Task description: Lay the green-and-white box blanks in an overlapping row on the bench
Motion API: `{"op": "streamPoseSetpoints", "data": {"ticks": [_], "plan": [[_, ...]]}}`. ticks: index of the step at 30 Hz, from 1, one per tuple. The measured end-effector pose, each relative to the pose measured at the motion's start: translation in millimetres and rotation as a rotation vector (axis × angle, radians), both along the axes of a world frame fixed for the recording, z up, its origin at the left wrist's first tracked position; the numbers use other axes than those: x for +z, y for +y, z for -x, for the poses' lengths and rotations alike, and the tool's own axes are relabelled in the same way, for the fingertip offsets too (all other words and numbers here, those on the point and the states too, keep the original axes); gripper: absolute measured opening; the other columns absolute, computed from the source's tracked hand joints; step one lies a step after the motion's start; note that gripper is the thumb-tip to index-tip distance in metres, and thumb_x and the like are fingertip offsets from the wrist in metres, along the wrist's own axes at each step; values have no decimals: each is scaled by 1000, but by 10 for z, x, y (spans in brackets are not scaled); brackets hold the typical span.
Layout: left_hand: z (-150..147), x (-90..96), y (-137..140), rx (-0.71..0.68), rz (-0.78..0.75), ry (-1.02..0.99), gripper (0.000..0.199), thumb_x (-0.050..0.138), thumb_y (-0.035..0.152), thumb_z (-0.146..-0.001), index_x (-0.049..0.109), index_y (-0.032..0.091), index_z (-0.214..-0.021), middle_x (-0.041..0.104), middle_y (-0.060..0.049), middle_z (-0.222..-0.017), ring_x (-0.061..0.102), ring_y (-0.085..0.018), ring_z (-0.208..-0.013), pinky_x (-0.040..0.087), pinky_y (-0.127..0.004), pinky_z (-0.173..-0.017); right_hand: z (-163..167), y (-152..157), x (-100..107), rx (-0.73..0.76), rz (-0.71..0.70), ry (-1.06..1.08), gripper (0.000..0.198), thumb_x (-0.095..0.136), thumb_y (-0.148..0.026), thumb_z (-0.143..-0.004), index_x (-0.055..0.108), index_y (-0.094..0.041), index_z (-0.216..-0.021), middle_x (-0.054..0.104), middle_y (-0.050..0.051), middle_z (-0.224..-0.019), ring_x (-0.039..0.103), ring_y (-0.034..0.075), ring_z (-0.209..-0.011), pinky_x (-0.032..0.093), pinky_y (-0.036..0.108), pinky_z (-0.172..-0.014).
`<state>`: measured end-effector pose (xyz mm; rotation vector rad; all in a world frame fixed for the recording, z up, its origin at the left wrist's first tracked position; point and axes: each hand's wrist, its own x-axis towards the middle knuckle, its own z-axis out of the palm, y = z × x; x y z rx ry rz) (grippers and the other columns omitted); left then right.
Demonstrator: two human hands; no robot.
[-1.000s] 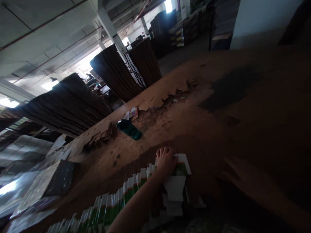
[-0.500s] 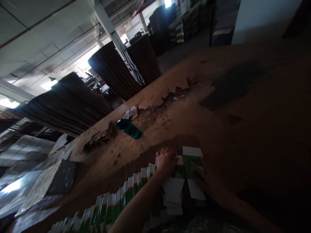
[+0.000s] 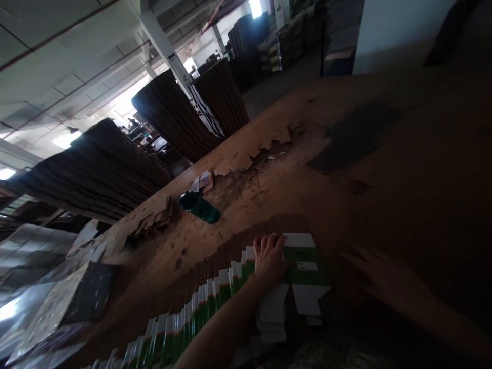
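Observation:
A long row of flat folded cartons (image 3: 198, 307), white with green and orange bands, leans in overlapping order from the lower left. At its right end my left hand (image 3: 269, 259) grips the cartons, fingers bent over their upper edge. Against that hand's right side lies a green and white carton (image 3: 303, 266), face up, its white flaps toward me. My right hand (image 3: 384, 274) is off to the right, apart from the cartons. Its fingers look stretched out and hold nothing, though dim light and motion blur them. More white flaps (image 3: 272, 312) show below my left wrist.
Beyond the row, a green bottle (image 3: 200, 207) lies on the brown tabletop (image 3: 246, 207). Torn cardboard scraps (image 3: 265, 154) and a small cardboard pile (image 3: 151, 220) are near the far edge. Tall cardboard stacks (image 3: 172, 113) stand behind. Plastic-wrapped bundles (image 3: 57, 292) sit at left.
My right hand has let go of the green and white carton and moved away to the right. That carton now lies closer against my left hand. The view has shifted slightly.

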<state>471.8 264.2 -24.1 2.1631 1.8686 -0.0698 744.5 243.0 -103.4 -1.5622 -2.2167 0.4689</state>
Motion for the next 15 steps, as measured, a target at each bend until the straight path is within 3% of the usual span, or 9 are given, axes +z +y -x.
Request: {"op": "streamPoseSetpoints", "data": {"ticks": [3,5,9,11,13,15], "plan": [[-10,12,9,13,10,-26,64,62,42,-79,40,30,-138,42,-7,-142,31,-30,-134,11,-59,-112,-362,0,100,-102,-14,-99,57,54,-28,-65,64,-21,-121,53,21,-134,38,48,-129,36,66,-95],[-21,57,28,44,23,-62,66,64,43,-78,39,31,-138,44,-6,-142,32,-29,-134,11,-58,-113,-337,28,377,-113,122,-39,59,53,-30,-65,62,-19,-123,57,22,-129,47,45,-123,43,61,-91],[7,313,129,159,53,-229,52,44,44,-90,36,31,-140,48,-4,-139,38,-24,-130,24,-49,-111,309,53,1219,135,363,320,42,49,-45,-82,62,-23,-115,67,10,-117,58,30,-114,45,42,-95],[57,467,184,197,-9,-228,42,32,43,-95,42,31,-134,47,-3,-138,38,-24,-129,24,-50,-111,699,2,1484,227,589,473,44,42,-55,-85,66,-20,-93,73,8,-93,67,25,-90,52,34,-80],[113,549,212,182,-99,-124,37,38,44,-93,51,30,-125,46,-4,-138,34,-27,-131,13,-57,-112,930,-58,1495,339,830,505,52,36,-60,-86,64,-18,-75,71,6,-74,68,22,-68,52,30,-62],[155,523,205,118,-132,-24,31,47,40,-90,56,28,-117,46,-5,-137,33,-28,-130,6,-60,-112,906,-75,1286,373,840,396,54,33,-59,-87,64,-18,-69,71,7,-73,68,22,-67,51,31,-60]]}}
